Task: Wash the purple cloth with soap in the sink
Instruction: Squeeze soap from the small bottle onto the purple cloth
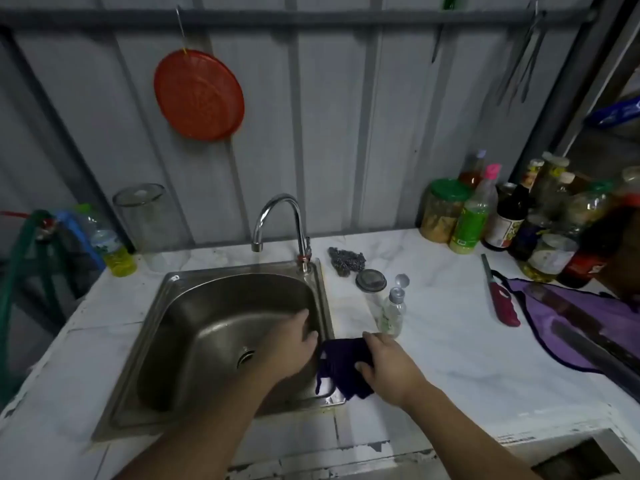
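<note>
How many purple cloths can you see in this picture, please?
2: a dark purple cloth gripped by the right hand at the sink's right rim, and a lighter purple cloth spread on the counter at far right, partly cut off.

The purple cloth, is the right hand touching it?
Touching. The head view shows the right hand gripping the dark purple cloth, thumb and fingers curled round its folds at the sink edge.

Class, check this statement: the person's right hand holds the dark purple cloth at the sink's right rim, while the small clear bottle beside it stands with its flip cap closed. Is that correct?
One detail is wrong. The head view shows the small clear bottle with its flip cap open, tipped back. The rest holds: the right hand grips the dark purple cloth at the sink's right rim.
</note>
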Available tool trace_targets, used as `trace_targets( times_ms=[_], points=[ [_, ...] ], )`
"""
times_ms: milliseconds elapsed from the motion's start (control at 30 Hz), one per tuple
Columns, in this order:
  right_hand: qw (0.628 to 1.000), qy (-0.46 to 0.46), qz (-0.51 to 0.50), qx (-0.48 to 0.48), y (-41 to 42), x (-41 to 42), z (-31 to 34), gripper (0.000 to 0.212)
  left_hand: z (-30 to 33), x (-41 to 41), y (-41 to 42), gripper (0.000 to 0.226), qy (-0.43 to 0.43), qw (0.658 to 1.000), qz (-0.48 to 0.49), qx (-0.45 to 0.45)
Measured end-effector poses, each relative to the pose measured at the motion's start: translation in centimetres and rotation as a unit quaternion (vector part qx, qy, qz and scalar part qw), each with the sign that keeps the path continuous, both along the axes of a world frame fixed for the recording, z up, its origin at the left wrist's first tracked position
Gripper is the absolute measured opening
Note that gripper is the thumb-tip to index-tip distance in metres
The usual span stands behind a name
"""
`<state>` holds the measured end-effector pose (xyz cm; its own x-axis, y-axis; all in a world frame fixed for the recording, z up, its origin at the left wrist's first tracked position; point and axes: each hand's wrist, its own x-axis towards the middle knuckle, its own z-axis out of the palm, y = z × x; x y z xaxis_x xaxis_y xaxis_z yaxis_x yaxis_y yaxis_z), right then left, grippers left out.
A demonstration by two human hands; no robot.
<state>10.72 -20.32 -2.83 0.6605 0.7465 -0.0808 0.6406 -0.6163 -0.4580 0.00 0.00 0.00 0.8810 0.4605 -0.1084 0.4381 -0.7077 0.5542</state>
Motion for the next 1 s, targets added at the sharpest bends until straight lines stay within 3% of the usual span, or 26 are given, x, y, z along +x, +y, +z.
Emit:
trace_targets(
  times_ms=[133,267,467,667,867,1000],
  points=[
    [0.999,0.037,-0.015,-0.021,-0.4,1.2,-2.5,0.061,-3.2,1.9,-1.4,0.068,0.047,0.998,-0.013,-0.036],
    [0.999,0.033,-0.008,-0.031,-0.1,2.2,-4.4,0.067,-5.8,3.9,-2.1,0.069,0.080,0.996,-0.022,-0.041],
    [0.999,0.025,-0.016,-0.026,0.3,3.1,-5.9,0.075,-7.4,5.3,-2.7,0.048,0.077,0.994,0.002,-0.080],
    [0.998,0.057,-0.032,0.005,0.9,3.9,-5.4,0.040,-6.8,6.0,-2.8,0.017,0.080,0.988,0.050,-0.118],
    [0.995,0.081,-0.025,0.058,2.0,4.0,-4.6,0.028,-6.1,4.4,-3.1,0.016,0.007,0.970,0.128,-0.205],
    [0.985,0.098,-0.032,0.139,3.7,3.3,-3.3,0.045,-4.5,3.1,-2.4,0.015,-0.115,0.902,0.266,-0.320]
  ],
)
